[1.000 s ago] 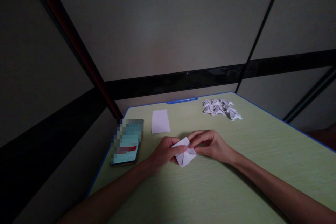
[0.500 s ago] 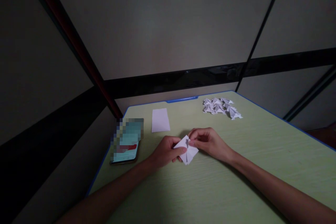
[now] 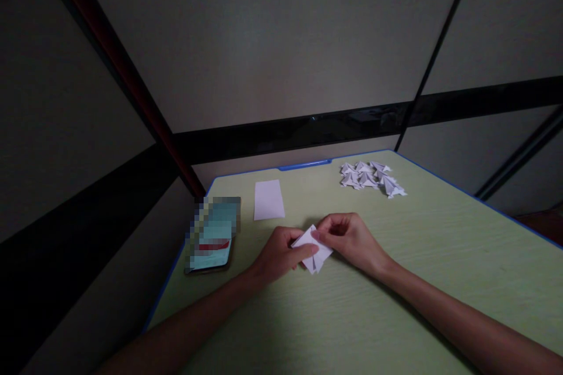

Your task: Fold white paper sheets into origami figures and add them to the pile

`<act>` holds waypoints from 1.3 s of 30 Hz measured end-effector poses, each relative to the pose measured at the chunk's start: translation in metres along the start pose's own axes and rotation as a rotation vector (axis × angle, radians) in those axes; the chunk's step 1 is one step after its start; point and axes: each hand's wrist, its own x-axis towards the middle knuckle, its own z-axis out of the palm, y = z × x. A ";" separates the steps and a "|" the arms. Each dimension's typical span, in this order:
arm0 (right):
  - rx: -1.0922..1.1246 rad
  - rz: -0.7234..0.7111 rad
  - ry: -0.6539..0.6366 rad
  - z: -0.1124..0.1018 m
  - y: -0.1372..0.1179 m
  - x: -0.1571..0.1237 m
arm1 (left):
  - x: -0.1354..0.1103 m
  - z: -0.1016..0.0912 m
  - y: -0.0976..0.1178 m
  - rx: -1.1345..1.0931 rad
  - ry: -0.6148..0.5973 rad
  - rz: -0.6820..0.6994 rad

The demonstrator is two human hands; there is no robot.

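Between my two hands is a white folded paper (image 3: 311,238), diamond-shaped, with its lower end split into points. My left hand (image 3: 281,255) pinches it from the left, the thumb lying flat across its front and the other fingers behind it. From the right, my right hand (image 3: 349,237) grips its upper right edge between thumb and curled fingers. Several white origami figures (image 3: 366,179), looking like folded frogs, stand in a group at the far right of the table. Beyond my left hand lies a flat white sheet of paper (image 3: 269,200).
A phone (image 3: 215,237) with a lit, partly blurred screen lies at the table's left edge. The light green table (image 3: 422,281) has a blue rim and a blue strip (image 3: 305,164) at its back edge. Behind it rises a panelled wall (image 3: 281,41) with a black band.
My right thumb has moved left and down onto the front of the folded paper, and the flap near its centre now lies flatter. My left thumb has shifted slightly to the right.
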 end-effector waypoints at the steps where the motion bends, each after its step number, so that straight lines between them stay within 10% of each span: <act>1: 0.007 0.002 0.003 0.001 0.000 0.000 | 0.000 0.001 0.001 0.010 0.022 0.005; 24: 0.093 0.026 0.147 0.009 0.003 -0.002 | 0.001 0.007 0.000 -0.111 0.106 -0.001; 39: 0.087 0.050 -0.057 0.003 0.001 0.004 | -0.001 0.008 -0.002 -0.058 0.193 0.018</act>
